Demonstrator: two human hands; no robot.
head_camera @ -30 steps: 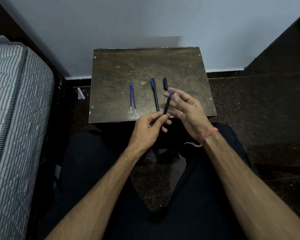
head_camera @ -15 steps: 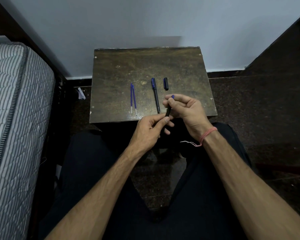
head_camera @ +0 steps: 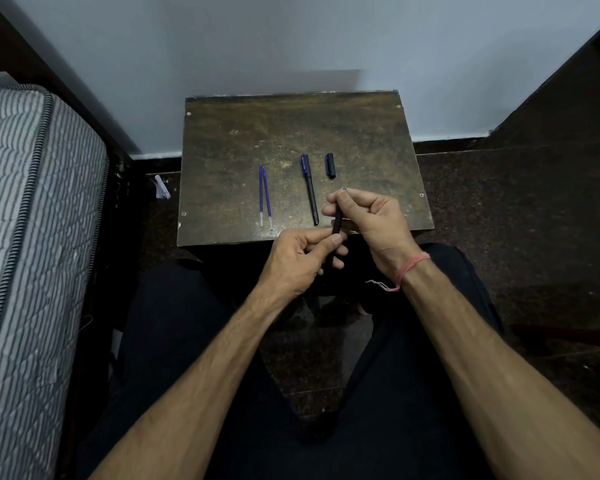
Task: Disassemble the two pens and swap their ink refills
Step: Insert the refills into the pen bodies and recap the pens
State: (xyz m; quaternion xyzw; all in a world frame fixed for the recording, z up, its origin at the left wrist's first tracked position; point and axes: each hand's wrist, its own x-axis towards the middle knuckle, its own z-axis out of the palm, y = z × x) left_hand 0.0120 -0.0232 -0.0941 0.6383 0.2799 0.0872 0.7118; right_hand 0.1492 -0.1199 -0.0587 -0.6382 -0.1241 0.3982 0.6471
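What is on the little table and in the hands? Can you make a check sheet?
Surface: worn dark wooden table, scuffed.
Job's things: two thin blue ink refills side by side; capped black-and-blue pen; loose dark pen cap; black pen barrel held.
Clutter: nothing seen on table.
Grippers: left hand grips barrel's lower end; right hand fingers pinch its top.
Cables: nothing seen.
Surroundings: striped grey mattress, pale wall, dark floor.

We count two ink refills (head_camera: 264, 195) lying side by side, two pen barrels, one on the table (head_camera: 310, 188) and one held (head_camera: 336, 223), one loose cap (head_camera: 330, 165), and one small table (head_camera: 291, 133). Two hands are present: left hand (head_camera: 298, 261), right hand (head_camera: 371, 216).
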